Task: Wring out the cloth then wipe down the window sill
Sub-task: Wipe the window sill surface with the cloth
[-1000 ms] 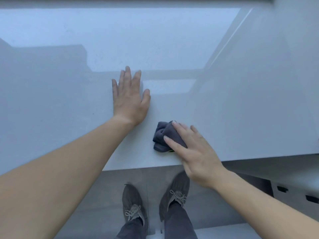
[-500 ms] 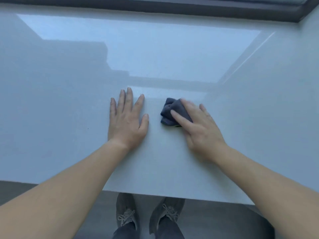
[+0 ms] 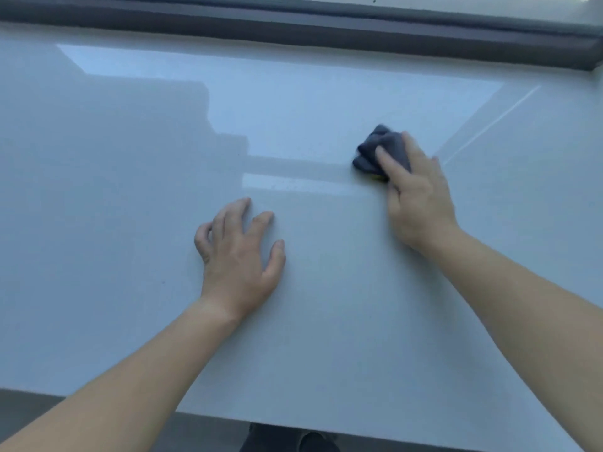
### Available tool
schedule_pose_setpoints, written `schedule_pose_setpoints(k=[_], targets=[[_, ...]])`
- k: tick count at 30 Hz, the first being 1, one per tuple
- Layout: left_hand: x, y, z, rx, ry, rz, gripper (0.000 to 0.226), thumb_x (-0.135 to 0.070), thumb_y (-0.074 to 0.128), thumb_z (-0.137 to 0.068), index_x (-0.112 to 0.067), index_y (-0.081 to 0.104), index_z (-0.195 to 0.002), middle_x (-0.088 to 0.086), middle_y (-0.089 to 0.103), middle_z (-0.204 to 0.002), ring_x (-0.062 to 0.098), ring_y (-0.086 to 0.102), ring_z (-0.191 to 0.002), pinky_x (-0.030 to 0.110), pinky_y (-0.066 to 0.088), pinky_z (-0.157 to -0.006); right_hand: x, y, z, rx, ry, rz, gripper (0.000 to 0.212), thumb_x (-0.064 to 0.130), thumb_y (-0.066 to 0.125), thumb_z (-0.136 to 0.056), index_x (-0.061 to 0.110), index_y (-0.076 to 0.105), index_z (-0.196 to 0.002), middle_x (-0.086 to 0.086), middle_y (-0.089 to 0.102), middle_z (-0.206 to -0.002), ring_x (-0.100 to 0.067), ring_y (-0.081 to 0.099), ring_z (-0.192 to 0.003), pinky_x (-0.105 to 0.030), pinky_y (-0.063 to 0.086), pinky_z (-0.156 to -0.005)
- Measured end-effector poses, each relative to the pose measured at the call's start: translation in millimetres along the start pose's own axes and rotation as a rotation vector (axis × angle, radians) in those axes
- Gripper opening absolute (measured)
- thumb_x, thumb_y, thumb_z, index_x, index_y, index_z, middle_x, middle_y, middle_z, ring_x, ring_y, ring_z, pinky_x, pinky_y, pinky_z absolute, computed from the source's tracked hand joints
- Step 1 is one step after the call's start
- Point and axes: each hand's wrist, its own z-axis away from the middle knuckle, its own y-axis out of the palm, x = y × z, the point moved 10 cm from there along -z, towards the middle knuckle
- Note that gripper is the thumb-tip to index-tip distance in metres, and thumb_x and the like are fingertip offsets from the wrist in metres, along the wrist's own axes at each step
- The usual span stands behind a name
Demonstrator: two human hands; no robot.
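cloth (image 3: pixel 367 148) under right hand (image 3: pixel 416 197) grip, fingers flat, pressing | left hand (image 3: pixel 238 256) loosely spread on sill (image 3: pixel 326 337)

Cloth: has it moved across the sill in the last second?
Yes. The cloth, under the right hand, has gone from near the front edge of the sill toward the window frame.

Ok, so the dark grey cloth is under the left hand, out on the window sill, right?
Not quite: the dark grey cloth is under the right hand, which presses it on the window sill. The left hand rests bare on the sill, fingers bent, nearer the front edge. The head view shows it.
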Motion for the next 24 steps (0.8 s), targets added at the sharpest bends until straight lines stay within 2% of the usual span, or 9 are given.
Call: schedule_pose_setpoints(k=[2,6,8,10,13,16,18,22,24], targets=[[1,-10,-25,-0.065,0.0,0.047,0.051,-0.046,0.042,-0.085,-0.02,0.056,-0.127,0.009,0.042,-0.146,0.024,0.035,-0.137,0.045,0.016,-0.109,-3,3,-19,-0.025,0.168,-0.006,0.063,0.005,0.04,-0.091,0.027,0.04,-0.149,-0.01,0.013,-0.164,-0.025,0.016,-0.149,-0.051,0.009,-0.121],[-12,-23,-93,-0.127,0.073,0.093,0.05,-0.036,0.045,-0.089,-0.015,0.051,-0.134,0.01,0.035,-0.154,0.022,0.029,-0.144,0.047,0.011,-0.116,68,39,-2,0.121,-0.286,0.01,0.066,0.006,0.042,-0.084,0.025,0.045,-0.147,-0.015,0.022,-0.161,-0.032,0.024,-0.148,-0.053,0.012,-0.12],[-18,-20,-131,-0.094,0.093,0.091,0.052,-0.035,0.041,-0.092,-0.016,0.045,-0.14,0.01,0.026,-0.16,0.022,0.019,-0.149,0.048,0.003,-0.12,63,37,-11,0.168,-0.359,0.044,0.064,0.01,0.039,-0.085,0.027,0.045,-0.146,-0.012,0.025,-0.161,-0.029,0.027,-0.147,-0.051,0.013,-0.121],[-20,-11,-165,-0.021,0.093,0.064,0.057,-0.039,0.033,-0.094,-0.019,0.035,-0.148,0.008,0.015,-0.164,0.023,0.008,-0.152,0.048,-0.003,-0.121,33,21,-47,0.073,-0.239,0.068,0.06,0.014,0.038,-0.088,0.026,0.048,-0.145,-0.015,0.028,-0.159,-0.031,0.032,-0.143,-0.053,0.016,-0.119],[-17,11,-194,0.102,0.051,-0.038,0.063,-0.046,0.022,-0.096,-0.025,0.018,-0.155,0.006,0.0,-0.166,0.022,-0.007,-0.152,0.049,-0.008,-0.121,-22,-2,-102,-0.057,0.127,0.07,0.059,0.013,0.036,-0.09,0.028,0.043,-0.147,-0.01,0.023,-0.161,-0.031,0.031,-0.14,-0.054,0.016,-0.119],[-16,20,-195,0.117,0.049,-0.138,0.063,-0.052,0.017,-0.096,-0.03,0.012,-0.155,0.007,-0.006,-0.166,0.022,-0.014,-0.151,0.05,-0.008,-0.121,-25,-3,-117,-0.155,0.321,0.083,0.064,0.014,0.033,-0.086,0.024,0.04,-0.149,-0.01,0.022,-0.16,-0.033,0.033,-0.135,-0.051,0.024,-0.114],[-16,21,-195,0.121,0.054,-0.141,0.064,-0.052,0.018,-0.096,-0.03,0.012,-0.155,0.007,-0.007,-0.166,0.023,-0.015,-0.151,0.051,-0.008,-0.121,6,12,-118,-0.142,0.211,0.064,0.064,0.01,0.038,-0.085,0.021,0.043,-0.148,-0.013,0.026,-0.158,-0.032,0.034,-0.131,-0.053,0.028,-0.112],[-16,18,-199,0.115,0.056,-0.157,0.065,-0.052,0.019,-0.095,-0.03,0.012,-0.156,0.008,-0.007,-0.166,0.024,-0.014,-0.151,0.051,-0.008,-0.121,54,40,-144,0.056,-0.222,0.044,0.06,0.005,0.046,-0.087,0.021,0.05,-0.144,-0.017,0.031,-0.157,-0.034,0.037,-0.136,-0.059,0.023,-0.115],[-16,18,-199,0.12,0.06,-0.173,0.065,-0.052,0.019,-0.096,-0.03,0.01,-0.156,0.008,-0.008,-0.166,0.024,-0.015,-0.151,0.051,-0.008,-0.121,26,25,-163,0.013,-0.122,0.072,0.059,0.007,0.045,-0.087,0.022,0.051,-0.143,-0.017,0.031,-0.157,-0.036,0.041,-0.134,-0.059,0.025,-0.113]])
